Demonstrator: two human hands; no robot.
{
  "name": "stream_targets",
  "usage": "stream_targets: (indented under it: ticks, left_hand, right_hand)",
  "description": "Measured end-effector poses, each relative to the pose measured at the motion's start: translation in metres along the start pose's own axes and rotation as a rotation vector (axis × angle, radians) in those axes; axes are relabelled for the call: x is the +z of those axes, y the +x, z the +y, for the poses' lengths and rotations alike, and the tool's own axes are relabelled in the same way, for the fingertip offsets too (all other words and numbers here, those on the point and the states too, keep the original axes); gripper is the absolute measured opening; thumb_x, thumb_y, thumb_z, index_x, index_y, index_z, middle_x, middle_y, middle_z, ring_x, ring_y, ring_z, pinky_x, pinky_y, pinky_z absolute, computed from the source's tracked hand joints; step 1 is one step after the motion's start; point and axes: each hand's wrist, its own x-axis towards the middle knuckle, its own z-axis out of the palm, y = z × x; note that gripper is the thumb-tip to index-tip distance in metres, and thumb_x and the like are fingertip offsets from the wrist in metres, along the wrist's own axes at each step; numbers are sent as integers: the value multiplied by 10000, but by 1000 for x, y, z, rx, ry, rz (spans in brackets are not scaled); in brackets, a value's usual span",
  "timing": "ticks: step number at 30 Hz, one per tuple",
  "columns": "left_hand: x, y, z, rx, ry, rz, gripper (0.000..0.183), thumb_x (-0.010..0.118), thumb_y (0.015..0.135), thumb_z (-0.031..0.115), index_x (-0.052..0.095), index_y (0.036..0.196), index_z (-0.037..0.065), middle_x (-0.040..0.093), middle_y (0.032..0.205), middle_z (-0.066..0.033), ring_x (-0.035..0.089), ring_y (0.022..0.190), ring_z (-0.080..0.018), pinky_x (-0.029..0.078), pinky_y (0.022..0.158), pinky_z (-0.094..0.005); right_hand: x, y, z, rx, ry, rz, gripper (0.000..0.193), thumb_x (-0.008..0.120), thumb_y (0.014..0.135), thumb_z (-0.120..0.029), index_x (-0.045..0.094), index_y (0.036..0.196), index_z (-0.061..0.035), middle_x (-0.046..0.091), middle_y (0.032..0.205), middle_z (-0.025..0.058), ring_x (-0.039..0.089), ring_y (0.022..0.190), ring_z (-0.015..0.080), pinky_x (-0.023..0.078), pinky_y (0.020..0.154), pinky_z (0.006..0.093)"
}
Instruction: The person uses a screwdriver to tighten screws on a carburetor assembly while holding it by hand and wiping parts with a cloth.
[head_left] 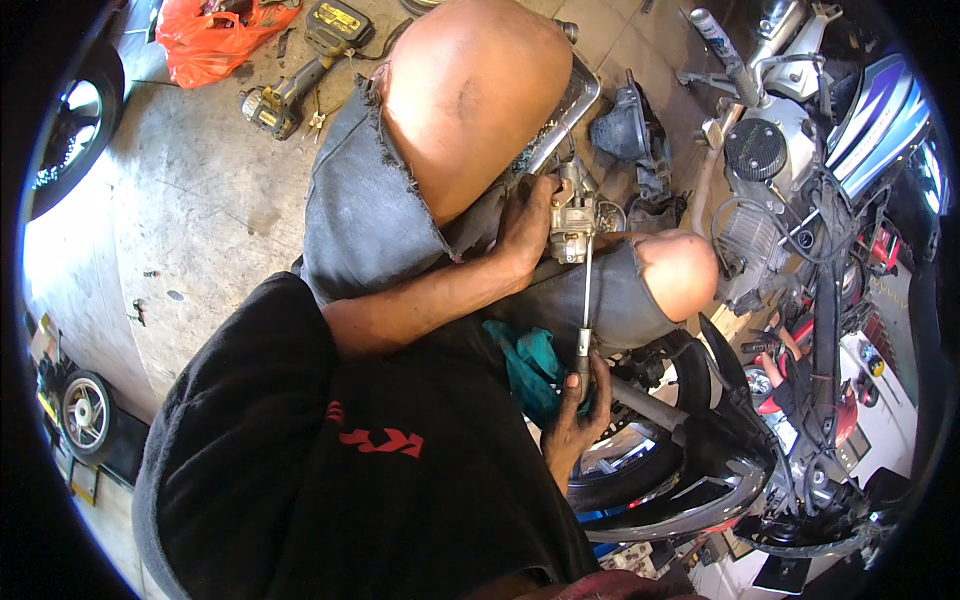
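Note:
A small metal carburetor sits in my left hand, which is closed around its side between my bent knees. My right hand grips the handle end of a screwdriver. Its long thin shaft reaches up to the carburetor, and the tip meets the near side of the body; exactly what it touches is too small to tell. A teal cloth lies by my right hand, against my lap. Just beyond the carburetor stands a metal tray, partly hidden by my knee.
A partly dismantled motorcycle fills the right side, its wheel close to my right hand. A dark engine part lies on the floor ahead. A yellow-black cordless impact wrench and an orange plastic bag are at upper left. Another person shows at right.

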Motion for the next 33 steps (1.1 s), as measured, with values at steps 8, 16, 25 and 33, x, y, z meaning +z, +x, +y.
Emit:
stream_targets:
  ticks: [8,16,25,33]
  left_hand:
    - [4,-14,7,-75,-222,2,496,396,886,547,517,1066,100,629,949,-64,630,834,-172,499,748,-342]
    - [1,-7,17,8,-19,-26,256,464,882,335,506,983,104,557,846,-25,573,781,-145,500,713,-322]
    - [10,-28,49,82,140,-27,261,484,824,104,535,1080,107,530,860,-5,506,821,-93,431,731,-259]
    - [-5,-49,71,-47,205,-287,510,421,833,115,446,1342,139,553,1003,-41,500,666,-74,400,505,-199]
  right_hand:
    - [-1,-15,15,57,88,12,475,599,913,-302,536,1209,64,564,1199,194,507,1127,263,349,1008,391]
    - [1,-15,34,-15,148,64,399,597,903,-246,570,1158,59,601,1119,191,566,1012,253,426,909,366]
    - [1,-16,70,161,698,41,437,619,870,-269,574,1165,51,599,1031,136,572,876,191,459,814,315]
    - [-14,-17,72,109,592,-21,437,636,845,-255,584,1159,45,604,912,120,588,790,182,478,724,302]
